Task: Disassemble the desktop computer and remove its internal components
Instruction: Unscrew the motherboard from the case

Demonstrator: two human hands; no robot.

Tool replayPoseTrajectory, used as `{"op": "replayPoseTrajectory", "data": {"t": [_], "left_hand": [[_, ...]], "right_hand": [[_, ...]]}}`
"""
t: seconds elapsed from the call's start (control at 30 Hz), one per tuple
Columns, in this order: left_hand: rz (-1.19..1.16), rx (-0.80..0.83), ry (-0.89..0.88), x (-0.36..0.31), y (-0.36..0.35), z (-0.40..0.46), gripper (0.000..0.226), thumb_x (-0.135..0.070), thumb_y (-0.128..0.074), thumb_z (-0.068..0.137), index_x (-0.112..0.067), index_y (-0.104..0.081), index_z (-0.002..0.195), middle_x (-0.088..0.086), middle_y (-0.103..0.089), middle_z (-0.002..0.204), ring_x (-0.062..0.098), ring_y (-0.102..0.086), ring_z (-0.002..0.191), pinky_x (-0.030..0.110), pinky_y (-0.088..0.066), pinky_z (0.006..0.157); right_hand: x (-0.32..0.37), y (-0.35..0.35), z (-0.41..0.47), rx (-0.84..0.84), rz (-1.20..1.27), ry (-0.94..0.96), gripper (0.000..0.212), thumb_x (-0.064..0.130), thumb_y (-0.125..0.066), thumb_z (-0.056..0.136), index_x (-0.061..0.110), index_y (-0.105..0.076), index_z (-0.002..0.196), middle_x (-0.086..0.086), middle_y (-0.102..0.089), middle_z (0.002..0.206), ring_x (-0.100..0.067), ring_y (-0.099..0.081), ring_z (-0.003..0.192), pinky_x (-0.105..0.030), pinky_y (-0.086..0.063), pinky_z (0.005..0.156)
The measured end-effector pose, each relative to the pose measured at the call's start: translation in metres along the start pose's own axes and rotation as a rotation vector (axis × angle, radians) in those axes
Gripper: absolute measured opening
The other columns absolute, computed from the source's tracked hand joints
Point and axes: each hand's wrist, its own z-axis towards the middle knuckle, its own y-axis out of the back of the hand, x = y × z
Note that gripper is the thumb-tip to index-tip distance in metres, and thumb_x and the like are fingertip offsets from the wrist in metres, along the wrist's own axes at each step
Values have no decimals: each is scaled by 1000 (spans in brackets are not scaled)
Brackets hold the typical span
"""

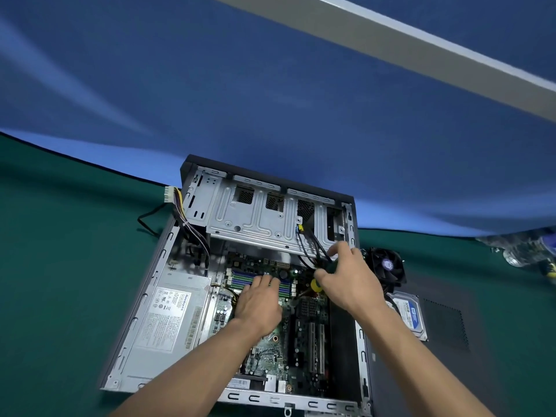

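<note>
An open desktop computer case (144, 296) lies on its side on a green table. Inside it the green motherboard (270, 353) is exposed, with memory sticks (242, 278) near its top. My left hand (258, 302) rests flat on the board with straight fingers touching the memory sticks. My right hand (346, 281) grips a screwdriver (319, 281) with a green and yellow handle, held beside a bundle of black cables (310, 242) under the silver drive cage (255, 215). The screwdriver's tip is hidden.
A grey power supply (171, 317) fills the case's left side, with its wire bundle (180, 212) hanging out at the top left. To the right of the case lie a black cooler fan (388, 266), a hard drive (410, 314) and a black side panel (445, 326).
</note>
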Motion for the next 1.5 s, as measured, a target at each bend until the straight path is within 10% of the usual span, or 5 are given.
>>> {"op": "replayPoseTrajectory", "data": {"t": [0.33, 1.5], "left_hand": [[486, 109, -90, -13, -3, 13, 77, -20, -54, 89, -35, -6, 148, 16, -23, 143, 37, -26, 126, 50, -34, 97], [602, 124, -307, -1, -5, 12, 67, -12, -44, 95, -30, -8, 148, 22, -22, 146, 43, -32, 124, 50, -40, 96]], "right_hand": [[-12, -1, -6, -38, -7, -20, 17, 33, -49, 92, 19, -44, 100, -2, -56, 101, -23, -53, 78, -32, -39, 66], [-9, -5, -2, -57, 119, -15, 16, 25, -55, 90, 20, -42, 99, 0, -45, 101, -15, -47, 73, -30, -32, 64]]}}
